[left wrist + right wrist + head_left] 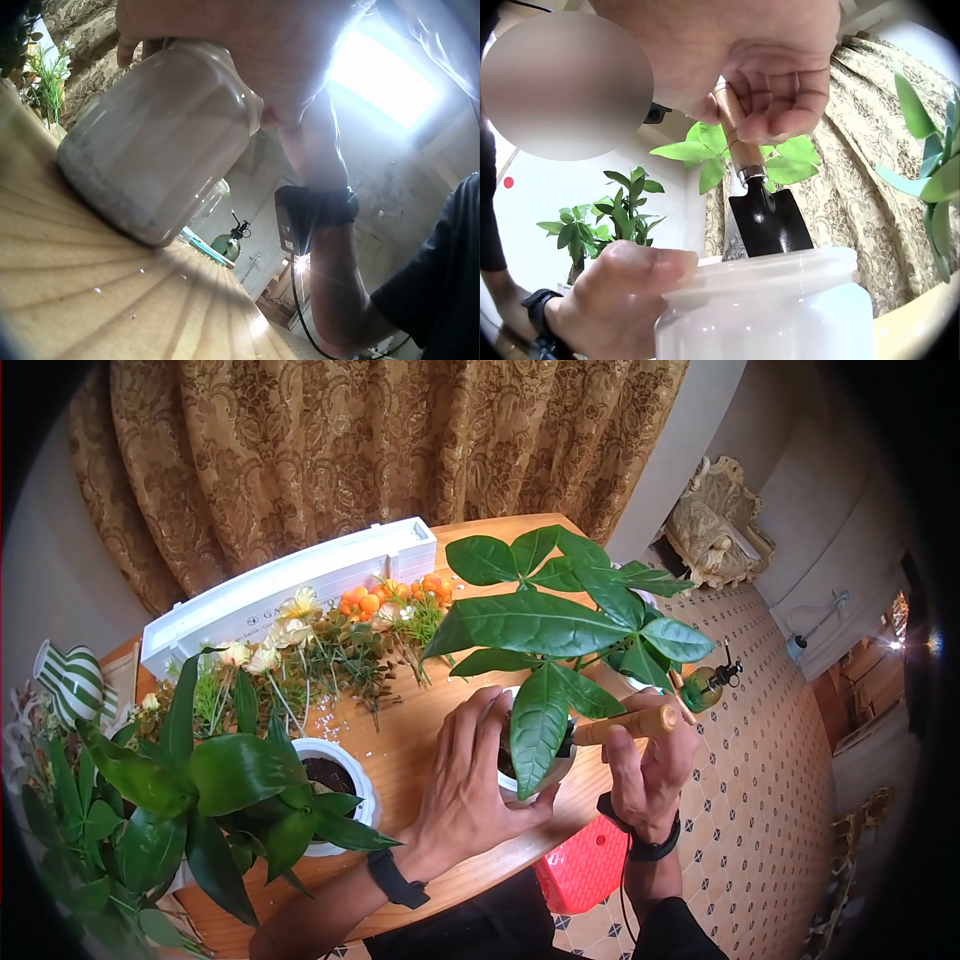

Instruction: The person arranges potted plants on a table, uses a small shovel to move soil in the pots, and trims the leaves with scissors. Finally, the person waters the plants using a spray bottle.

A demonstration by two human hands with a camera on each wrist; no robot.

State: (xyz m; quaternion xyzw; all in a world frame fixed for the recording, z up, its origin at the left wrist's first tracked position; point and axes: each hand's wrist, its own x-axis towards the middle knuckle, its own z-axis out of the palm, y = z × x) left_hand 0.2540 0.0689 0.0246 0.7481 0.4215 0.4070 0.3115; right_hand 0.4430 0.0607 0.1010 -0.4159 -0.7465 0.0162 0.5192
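My left hand grips a white pot around its upper part, with the thumb at the rim in the right wrist view. The pot stands on the wooden table. In my right hand is a small trowel, its wooden handle held in curled fingers. The trowel's black blade points down into the pot's mouth, its tip hidden behind the rim. Broad glossy leaves of a plant overhang the pot in the head view and cover part of its opening.
Left of the pot stand another white pot with dark soil and a leafy plant. Behind lie cut flowers and a long white planter box. A green spray bottle is at the right, a red stool below the table edge.
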